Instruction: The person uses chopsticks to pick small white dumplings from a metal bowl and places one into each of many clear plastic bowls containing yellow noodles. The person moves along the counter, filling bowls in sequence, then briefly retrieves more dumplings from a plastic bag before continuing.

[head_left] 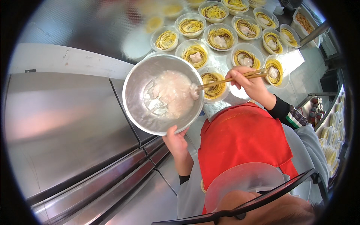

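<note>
Head view: clear round plastic bowls [286, 78] of yellow strands crowd the silver metal worktop [240, 96], several topped with pale lumps. Long brown chopsticks [221, 81] cross over the nearest one, partly hiding it. Right hand [249, 84] grasps them, tips inside a wide silver metal bowl [131, 101]; left hand [177, 143] grips its lower rim. Pale pink paste [172, 93] within: wet, glossy, lumpy, one clump at the tips.

Faint gold marks, apparently lettering [234, 117], run along the far edge of a red apron [243, 140], too blurred to read from this angle.
</note>
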### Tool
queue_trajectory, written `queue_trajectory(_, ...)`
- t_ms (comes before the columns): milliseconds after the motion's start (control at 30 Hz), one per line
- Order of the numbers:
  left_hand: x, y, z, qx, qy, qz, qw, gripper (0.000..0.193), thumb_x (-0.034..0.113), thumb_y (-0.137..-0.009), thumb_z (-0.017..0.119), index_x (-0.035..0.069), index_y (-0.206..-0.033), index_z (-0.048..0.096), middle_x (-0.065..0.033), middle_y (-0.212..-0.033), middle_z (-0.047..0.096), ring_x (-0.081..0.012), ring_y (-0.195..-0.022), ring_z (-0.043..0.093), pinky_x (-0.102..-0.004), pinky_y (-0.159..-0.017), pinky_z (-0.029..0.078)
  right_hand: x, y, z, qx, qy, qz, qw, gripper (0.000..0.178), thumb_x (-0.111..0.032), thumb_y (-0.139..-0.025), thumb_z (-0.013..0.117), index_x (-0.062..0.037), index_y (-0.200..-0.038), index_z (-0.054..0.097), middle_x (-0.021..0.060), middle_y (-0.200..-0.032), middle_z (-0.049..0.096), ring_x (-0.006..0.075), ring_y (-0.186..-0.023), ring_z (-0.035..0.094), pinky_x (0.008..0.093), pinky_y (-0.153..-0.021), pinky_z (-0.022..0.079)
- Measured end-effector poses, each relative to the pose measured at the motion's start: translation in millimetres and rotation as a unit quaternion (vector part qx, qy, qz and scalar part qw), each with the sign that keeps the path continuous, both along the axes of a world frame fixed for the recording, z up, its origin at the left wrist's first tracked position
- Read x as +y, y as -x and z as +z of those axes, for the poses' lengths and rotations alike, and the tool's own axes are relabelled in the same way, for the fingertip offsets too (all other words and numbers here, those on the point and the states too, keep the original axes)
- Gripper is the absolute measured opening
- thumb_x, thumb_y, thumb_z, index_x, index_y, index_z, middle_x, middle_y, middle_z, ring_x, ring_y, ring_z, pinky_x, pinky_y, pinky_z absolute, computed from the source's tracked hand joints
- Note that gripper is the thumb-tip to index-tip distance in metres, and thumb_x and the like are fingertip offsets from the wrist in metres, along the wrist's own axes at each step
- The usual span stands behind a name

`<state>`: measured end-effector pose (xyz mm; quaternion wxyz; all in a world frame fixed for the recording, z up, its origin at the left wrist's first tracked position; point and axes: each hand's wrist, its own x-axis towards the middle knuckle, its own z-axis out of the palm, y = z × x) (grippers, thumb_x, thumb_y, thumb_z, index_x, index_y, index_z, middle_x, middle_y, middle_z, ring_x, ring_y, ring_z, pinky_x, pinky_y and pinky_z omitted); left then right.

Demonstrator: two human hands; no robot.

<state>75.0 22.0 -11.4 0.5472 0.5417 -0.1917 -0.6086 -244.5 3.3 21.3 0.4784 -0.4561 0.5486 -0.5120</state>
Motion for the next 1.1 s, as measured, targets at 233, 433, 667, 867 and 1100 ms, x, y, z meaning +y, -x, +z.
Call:
queue_trajectory(233,8.9,10.8,12.8,0.015,0.016,-0.053,0.998,0.053,0.004,-0.085,0.05,-0.006,-0.136,0.043,-0.0183,-0.128,0.056,-0.0317,-0.107,0.065,-0.0463,-0.08,0.062,5.7,-44.3,4.1,0.103,-0.023,-0.022,0.994,0.025,-0.022,-0.102,0.056,-0.0024,-0.094,0.07,-0.0006,-0.073,0.06,0.0045,-0.058,0.048,0.0212,-0.049,0.038)
queue_trajectory(433,18.6,2.4,20.1,-0.006,-0.014,-0.069,0.997,0.053,0.004,-0.086,0.049,-0.005,-0.137,0.042,-0.0172,-0.129,0.054,-0.0315,-0.108,0.064,-0.0473,-0.081,0.061,33.1,-41.3,24.2,0.071,0.001,-0.078,0.994,0.029,-0.021,-0.101,0.057,0.0014,-0.085,0.067,0.0009,-0.068,0.057,0.0076,-0.063,0.049,0.0258,-0.056,0.041)
queue_trajectory(667,18.0,-6.2,16.0,0.007,-0.005,-0.101,0.995,0.051,0.005,-0.086,0.05,-0.004,-0.136,0.044,-0.0163,-0.125,0.057,-0.0306,-0.104,0.065,-0.0457,-0.078,0.061,27.5,-52.5,-19.9,-0.085,-0.052,-0.121,0.988,0.03,-0.025,-0.102,0.055,-0.0016,-0.087,0.067,0.0029,-0.065,0.058,0.0073,-0.051,0.049,0.0223,-0.047,0.038)
queue_trajectory(867,14.7,-9.1,10.5,0.023,-0.004,-0.086,0.996,0.049,0.006,-0.085,0.052,-0.004,-0.133,0.047,-0.0164,-0.124,0.058,-0.0301,-0.104,0.066,-0.0445,-0.077,0.062,16.4,-35.8,-30.8,-0.302,-0.108,-0.145,0.936,0.029,-0.027,-0.103,0.053,-0.0031,-0.091,0.064,0.0023,-0.066,0.057,0.0079,-0.05,0.043,0.0229,-0.046,0.032)
queue_trajectory(1100,17.2,-21.0,-1.8,0.035,0.009,0.006,0.999,0.052,0.004,-0.083,0.055,-0.007,-0.134,0.045,-0.0187,-0.124,0.059,-0.0312,-0.096,0.068,-0.0427,-0.069,0.063,-35.9,-26.6,-15.3,-0.402,-0.066,-0.1,0.908,0.026,-0.027,-0.103,0.053,-0.0016,-0.099,0.06,0.0014,-0.068,0.055,0.0077,-0.053,0.039,0.0215,-0.046,0.028)
